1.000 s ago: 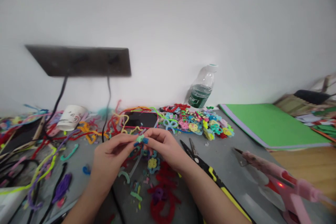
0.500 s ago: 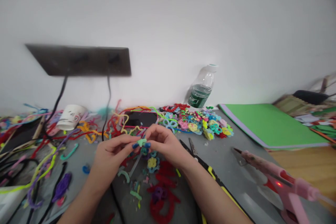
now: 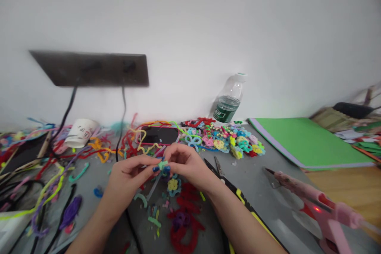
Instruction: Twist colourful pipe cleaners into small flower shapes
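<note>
My left hand (image 3: 127, 178) and my right hand (image 3: 186, 164) meet above the grey table (image 3: 256, 190), both pinched on a small light-green pipe-cleaner piece (image 3: 162, 164) held between the fingertips. My nails are painted blue. Just below the hands lie a yellow pipe-cleaner flower (image 3: 172, 185), red twisted shapes (image 3: 184, 222) and short green offcuts (image 3: 154, 220). Black-and-yellow pliers (image 3: 235, 194) lie by my right wrist.
A pink hot glue gun (image 3: 321, 210) with its red light on lies at the right. A heap of small coloured flowers (image 3: 226, 139), a phone (image 3: 159, 135), a water bottle (image 3: 229, 101), a tipped paper cup (image 3: 79, 131), green sheets (image 3: 306, 141) and loose pipe cleaners (image 3: 47, 190) surround the hands.
The hands have shifted slightly while working the small green piece between the fingertips; the fingers have drawn closer together. Nothing else on the table has moved.
</note>
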Available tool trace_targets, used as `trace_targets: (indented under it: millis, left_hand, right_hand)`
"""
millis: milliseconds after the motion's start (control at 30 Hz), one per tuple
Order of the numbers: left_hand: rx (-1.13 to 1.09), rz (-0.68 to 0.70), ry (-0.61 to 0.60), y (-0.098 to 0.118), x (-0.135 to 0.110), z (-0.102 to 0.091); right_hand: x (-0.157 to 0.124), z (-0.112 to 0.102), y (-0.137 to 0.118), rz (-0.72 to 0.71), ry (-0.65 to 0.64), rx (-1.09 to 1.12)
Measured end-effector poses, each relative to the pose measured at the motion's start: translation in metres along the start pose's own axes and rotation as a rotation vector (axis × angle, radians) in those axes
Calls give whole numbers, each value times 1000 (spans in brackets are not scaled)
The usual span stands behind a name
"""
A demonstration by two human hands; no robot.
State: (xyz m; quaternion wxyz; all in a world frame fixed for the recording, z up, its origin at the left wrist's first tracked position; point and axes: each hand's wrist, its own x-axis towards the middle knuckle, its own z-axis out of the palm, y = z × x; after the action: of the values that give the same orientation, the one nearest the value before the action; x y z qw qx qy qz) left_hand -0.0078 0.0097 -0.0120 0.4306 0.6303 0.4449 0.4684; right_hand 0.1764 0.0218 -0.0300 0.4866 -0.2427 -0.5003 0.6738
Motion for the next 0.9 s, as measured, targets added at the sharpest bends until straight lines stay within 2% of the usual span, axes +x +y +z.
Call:
trace_targets:
  millis: [100,367,667,900]
  left_hand:
    - [4,5,17,-2,0,1]
    - [-156,-143,19,-6,0,3]
    - [-15,-10,105,4,0,7]
    - [-4,4,124,-3,-2,8]
  right_hand:
    - [1,0,1,-15,3,-11]
    - [2,0,-2,-90,67,-107]
    - [1,6,-1,-12,92,-62]
    - [1,10,-3,-4,115,-32]
